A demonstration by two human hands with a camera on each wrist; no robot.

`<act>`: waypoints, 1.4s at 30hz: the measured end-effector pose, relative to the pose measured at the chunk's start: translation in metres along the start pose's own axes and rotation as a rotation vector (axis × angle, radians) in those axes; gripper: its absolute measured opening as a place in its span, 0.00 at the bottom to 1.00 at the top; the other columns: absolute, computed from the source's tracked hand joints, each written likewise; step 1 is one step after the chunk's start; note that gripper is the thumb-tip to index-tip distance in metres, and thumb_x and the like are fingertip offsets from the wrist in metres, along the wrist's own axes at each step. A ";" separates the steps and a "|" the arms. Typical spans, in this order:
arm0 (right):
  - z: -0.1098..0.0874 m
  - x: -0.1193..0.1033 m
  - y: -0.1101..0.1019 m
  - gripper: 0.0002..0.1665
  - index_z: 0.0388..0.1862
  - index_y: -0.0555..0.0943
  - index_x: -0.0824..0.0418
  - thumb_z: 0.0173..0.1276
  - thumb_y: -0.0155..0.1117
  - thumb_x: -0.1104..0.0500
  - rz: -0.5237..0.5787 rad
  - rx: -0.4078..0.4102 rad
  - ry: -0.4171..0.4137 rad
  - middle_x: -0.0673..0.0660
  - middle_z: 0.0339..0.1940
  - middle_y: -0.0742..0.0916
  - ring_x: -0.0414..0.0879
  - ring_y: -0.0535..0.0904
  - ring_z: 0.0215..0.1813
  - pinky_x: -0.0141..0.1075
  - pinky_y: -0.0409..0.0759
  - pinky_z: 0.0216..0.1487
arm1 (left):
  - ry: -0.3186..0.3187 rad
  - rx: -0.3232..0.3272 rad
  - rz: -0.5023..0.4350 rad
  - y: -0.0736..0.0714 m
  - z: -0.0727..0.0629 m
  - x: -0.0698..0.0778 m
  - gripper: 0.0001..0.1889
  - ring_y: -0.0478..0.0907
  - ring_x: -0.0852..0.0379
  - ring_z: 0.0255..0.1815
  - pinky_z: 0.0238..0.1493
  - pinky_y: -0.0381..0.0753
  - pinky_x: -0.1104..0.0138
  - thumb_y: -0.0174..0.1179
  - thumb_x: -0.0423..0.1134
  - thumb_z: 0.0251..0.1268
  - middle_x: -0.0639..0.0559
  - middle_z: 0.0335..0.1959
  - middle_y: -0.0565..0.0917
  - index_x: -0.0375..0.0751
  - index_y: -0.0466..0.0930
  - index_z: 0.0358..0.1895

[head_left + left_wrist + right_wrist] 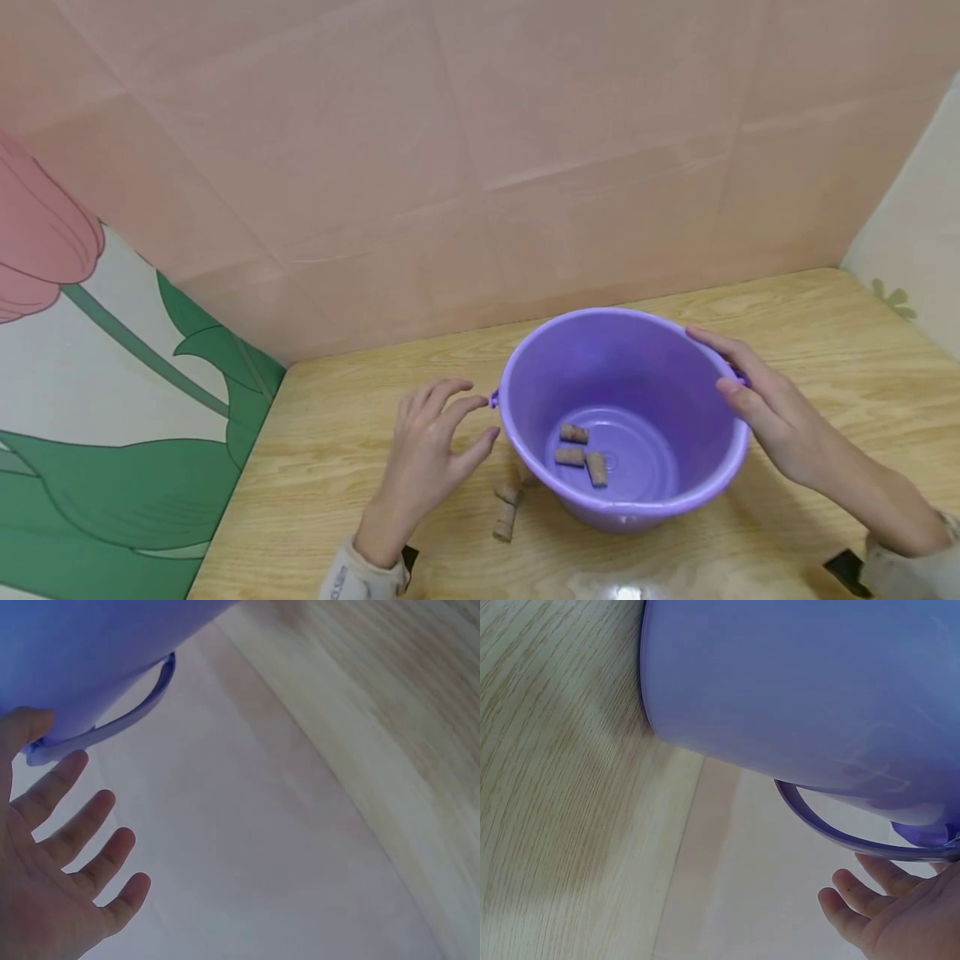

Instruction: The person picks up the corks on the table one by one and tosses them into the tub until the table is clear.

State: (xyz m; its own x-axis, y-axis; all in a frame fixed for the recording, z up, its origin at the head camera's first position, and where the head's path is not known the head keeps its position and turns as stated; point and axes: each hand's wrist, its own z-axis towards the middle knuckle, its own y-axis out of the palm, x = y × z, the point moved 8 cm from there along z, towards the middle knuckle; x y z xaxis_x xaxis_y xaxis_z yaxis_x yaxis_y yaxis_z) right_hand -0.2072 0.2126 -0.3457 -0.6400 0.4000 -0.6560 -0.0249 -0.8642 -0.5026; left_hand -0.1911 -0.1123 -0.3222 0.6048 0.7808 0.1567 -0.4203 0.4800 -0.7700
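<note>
one left grip (430, 442) spreads beside the bucket rim (630, 507); right grip (783, 429) pinches it; tabletop (330, 467) extends on both sides.

1 purple bucket (622, 367), 1 bucket handle (900, 851), 6 visible corks (596, 469): 3 inside, 3 outside; 1 left hand (429, 450), 1 right hand (783, 421); 1 wood-grain table (337, 433).
</note>
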 end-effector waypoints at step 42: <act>-0.001 0.000 0.001 0.32 0.77 0.61 0.62 0.74 0.39 0.72 0.017 -0.007 -0.013 0.41 0.71 0.73 0.28 0.75 0.61 0.16 0.74 0.53 | -0.081 -0.488 0.069 0.073 -0.020 -0.006 0.36 0.71 0.46 0.68 0.70 0.67 0.46 0.66 0.61 0.55 0.49 0.66 0.76 0.47 0.75 0.65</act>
State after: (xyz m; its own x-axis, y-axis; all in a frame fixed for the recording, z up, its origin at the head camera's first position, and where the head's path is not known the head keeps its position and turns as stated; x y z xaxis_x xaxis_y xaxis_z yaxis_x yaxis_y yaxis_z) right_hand -0.2068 0.2120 -0.3469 -0.6503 0.3812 -0.6571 -0.0087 -0.8687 -0.4953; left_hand -0.2117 -0.0906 -0.3918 0.5239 0.8422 0.1277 -0.0800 0.1979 -0.9770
